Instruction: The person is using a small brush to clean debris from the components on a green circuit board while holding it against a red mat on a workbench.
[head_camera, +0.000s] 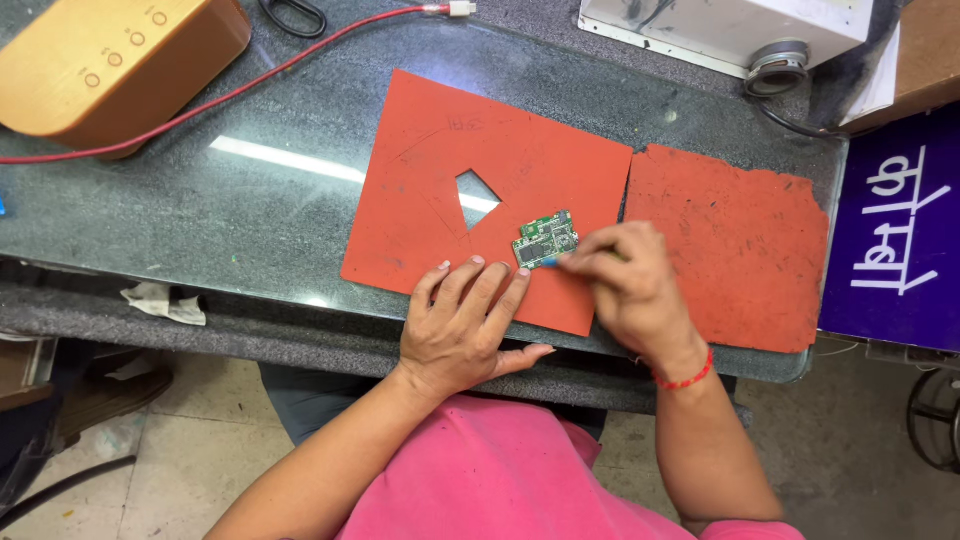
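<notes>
Nearest me, both of my hands rest on the big red rubber mat with the cut-out hole (480, 190), which lies on the dark speckled stone table (230, 210). My left hand (462, 325) lies flat, fingers spread and holding nothing, its fingertips (521, 274) just touching the near edge of the small green circuit board (546, 238). That board sits on the mat, right of the hole and near the mat's right edge. My right hand (630, 285) has its fingers pinched narrow around something small with a bluish tip, too hidden to tell what, pressed against the board's near right side. I judge I am working on that edge while the left hand steadies the board; the next move calls for a light, steady push without letting the board slide. Right of us lies a second, rougher red mat (730, 240); far left, a tan box with round buttons (110, 60) and a red cable (290, 60).
</notes>
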